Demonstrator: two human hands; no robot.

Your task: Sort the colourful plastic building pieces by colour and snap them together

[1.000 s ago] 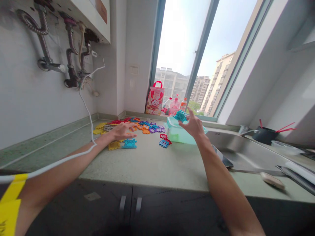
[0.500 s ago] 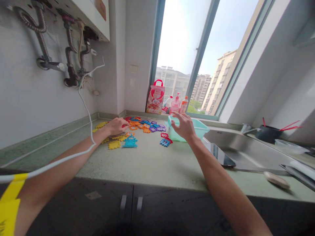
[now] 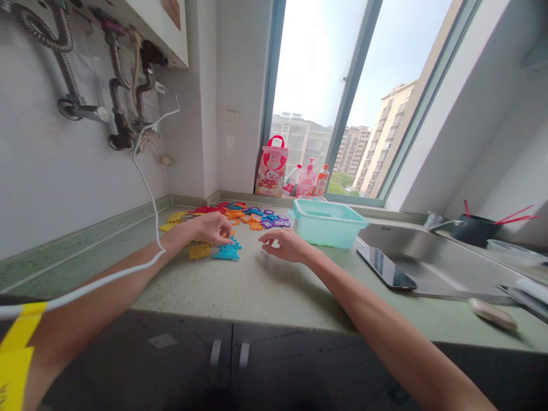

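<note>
My left hand (image 3: 213, 228) is over the left heap, its thumb and fingers curled in a pinch at the top of a light blue interlocking puzzle piece (image 3: 226, 251). A yellow piece (image 3: 199, 251) lies just left of it. Low over the counter, my right hand (image 3: 286, 245) has its fingers apart, with nothing visible between them. It is left of a mint-green plastic bin (image 3: 329, 225). Behind my hands spread orange pieces (image 3: 252, 220), purple pieces (image 3: 280, 221) and red pieces (image 3: 209, 209). The counter beneath my right hand is hidden.
A phone (image 3: 385, 268) lies by the steel sink (image 3: 432, 265), with a soap bar (image 3: 492, 314) near the front edge. A pink bag (image 3: 272, 168) and several bottles stand at the window. A white cable (image 3: 149, 197) hangs across my left forearm.
My right hand has come down and left from above the bin to the counter. My left hand has moved slightly right and down to the light blue piece. The red and blue pieces are out of sight.
</note>
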